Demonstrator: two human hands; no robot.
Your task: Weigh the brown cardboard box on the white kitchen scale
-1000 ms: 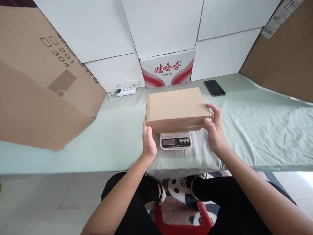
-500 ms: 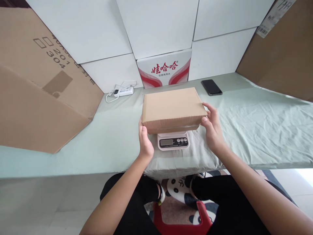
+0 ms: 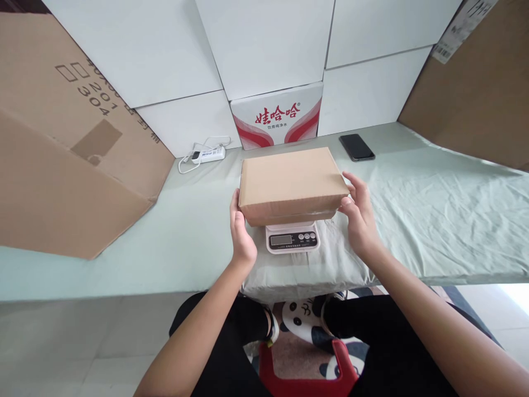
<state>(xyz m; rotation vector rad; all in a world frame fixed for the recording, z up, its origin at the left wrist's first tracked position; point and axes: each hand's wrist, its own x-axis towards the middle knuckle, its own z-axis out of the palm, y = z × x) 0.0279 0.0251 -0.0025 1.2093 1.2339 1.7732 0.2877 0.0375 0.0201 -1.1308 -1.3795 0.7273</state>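
A closed brown cardboard box (image 3: 291, 179) rests over a small white kitchen scale (image 3: 292, 242), hiding its weighing platform. Only the scale's front shows, with a dark grey display and a few round buttons; I can read no figure on it. My left hand (image 3: 242, 231) is at the box's left end, fingers along the side and thumb at the near corner. At the right end my right hand (image 3: 359, 212) grips the box, its index finger on the upper edge and thumb by the near lower corner. Some fingertips of both hands are hidden.
A phone (image 3: 357, 147) lies at the back right; a white power bank with a cable (image 3: 209, 155) lies at the back left. Large cardboard cartons stand at the left (image 3: 49, 165) and right (image 3: 475, 99). A white and red carton (image 3: 278, 118) stands behind. Pale green cloth (image 3: 185, 237) covers the table.
My left hand has shifted slightly left along the box's end, and more of its fingers show. The box, the scale and my right hand look almost the same.
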